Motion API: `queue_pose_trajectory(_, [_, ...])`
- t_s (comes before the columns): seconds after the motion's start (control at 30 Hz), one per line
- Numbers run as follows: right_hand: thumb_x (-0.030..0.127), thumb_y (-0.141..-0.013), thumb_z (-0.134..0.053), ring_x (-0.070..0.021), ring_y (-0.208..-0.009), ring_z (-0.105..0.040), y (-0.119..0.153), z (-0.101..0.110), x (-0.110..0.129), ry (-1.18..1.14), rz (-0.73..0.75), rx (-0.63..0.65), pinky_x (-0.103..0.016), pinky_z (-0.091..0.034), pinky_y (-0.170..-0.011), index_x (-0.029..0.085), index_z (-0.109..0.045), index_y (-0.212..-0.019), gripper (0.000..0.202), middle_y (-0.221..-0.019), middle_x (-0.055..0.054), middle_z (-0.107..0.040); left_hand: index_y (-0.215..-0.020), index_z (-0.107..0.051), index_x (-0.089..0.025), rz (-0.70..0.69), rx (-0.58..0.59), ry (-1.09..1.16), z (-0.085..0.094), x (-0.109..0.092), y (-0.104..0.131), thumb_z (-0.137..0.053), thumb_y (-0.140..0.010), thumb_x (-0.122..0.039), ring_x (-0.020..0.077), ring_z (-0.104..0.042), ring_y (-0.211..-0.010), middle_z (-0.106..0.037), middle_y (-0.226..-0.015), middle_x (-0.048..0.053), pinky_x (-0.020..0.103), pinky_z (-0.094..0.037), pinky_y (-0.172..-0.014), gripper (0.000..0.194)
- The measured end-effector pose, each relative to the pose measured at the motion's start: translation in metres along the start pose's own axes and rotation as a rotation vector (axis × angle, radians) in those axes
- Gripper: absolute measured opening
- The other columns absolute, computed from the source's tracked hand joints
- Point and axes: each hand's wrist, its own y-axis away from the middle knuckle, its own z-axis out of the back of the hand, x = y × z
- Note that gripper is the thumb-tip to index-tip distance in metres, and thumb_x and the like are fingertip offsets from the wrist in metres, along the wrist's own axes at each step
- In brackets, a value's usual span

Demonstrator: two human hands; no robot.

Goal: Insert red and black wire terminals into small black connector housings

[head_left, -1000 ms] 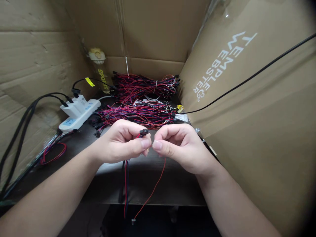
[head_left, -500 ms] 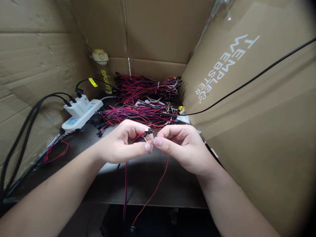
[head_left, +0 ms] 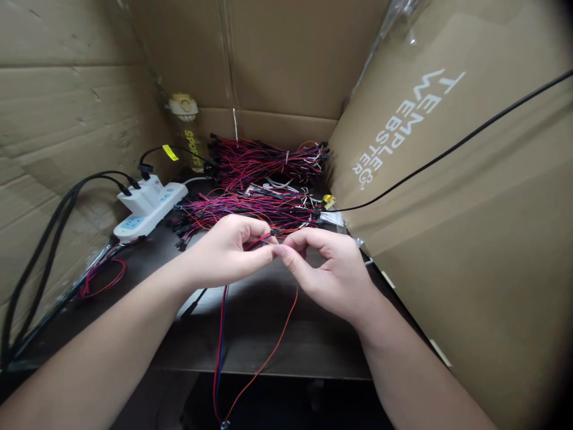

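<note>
Cardboard walls (head_left: pixel 67 119) enclosed dark desk (head_left: pixel 268 334). Left hand (head_left: pixel 224 254) pinched black plug (head_left: pixel 274 232); right hand (head_left: pixel 331 272) pinched red wire (head_left: pixel 268 358) — joining step (next likely needing fine alignment).

Red and blue wire bundles (head_left: pixel 264 161), a white power strip (head_left: pixel 150 206), a yellow tag (head_left: pixel 170 153), brown cardboard (head_left: pixel 470 197) with white lettering, dark surface (head_left: pixel 277 334).

White power strip (head_left: pixel 150 205) beside bundled wires (head_left: pixel 250 210).
</note>
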Motion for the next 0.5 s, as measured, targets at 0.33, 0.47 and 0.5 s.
queue_pose_trajectory(0.33, [0.028,-0.091,-0.075,-0.0101,-0.062,-0.063,0.004,0.0,0.004,-0.082,0.047,0.006,-0.022,-0.049,-0.062,0.017,-0.073,-0.078,0.017,-0.071,0.0,-0.073,-0.083,-0.078,-0.013,0.086,0.132,0.349,0.013,-0.005,0.001,-0.078,-0.081,-0.029,0.0134,-0.061,-0.067,-0.074,-0.077,0.006,0.022,-0.047,-0.062,0.016])
queue_pose_trajectory(0.47, [0.027,-0.09,-0.075,-0.0092,-0.059,-0.059,0.005,0.001,0.004,-0.057,0.063,-0.018,-0.023,-0.048,-0.06,0.018,-0.073,-0.077,0.016,-0.069,0.0,-0.071,-0.087,-0.076,-0.013,0.069,0.119,0.351,0.015,-0.003,0.001,-0.073,-0.08,-0.024,0.0101,-0.054,-0.058,-0.068,-0.069,0.003,0.019,-0.04,-0.052,0.013])
queue_pose_trajectory(0.5, [0.027,-0.09,-0.075,-0.0088,-0.057,-0.057,0.004,0.001,0.005,-0.048,0.06,-0.027,-0.023,-0.048,-0.059,0.018,-0.072,-0.076,0.017,-0.068,0.001,-0.071,-0.087,-0.075,-0.013,0.078,0.117,0.369,0.015,-0.002,0.001,-0.072,-0.078,-0.022,0.0082,-0.048,-0.053,-0.063,-0.063,0.001,0.018,-0.035,-0.048,0.013])
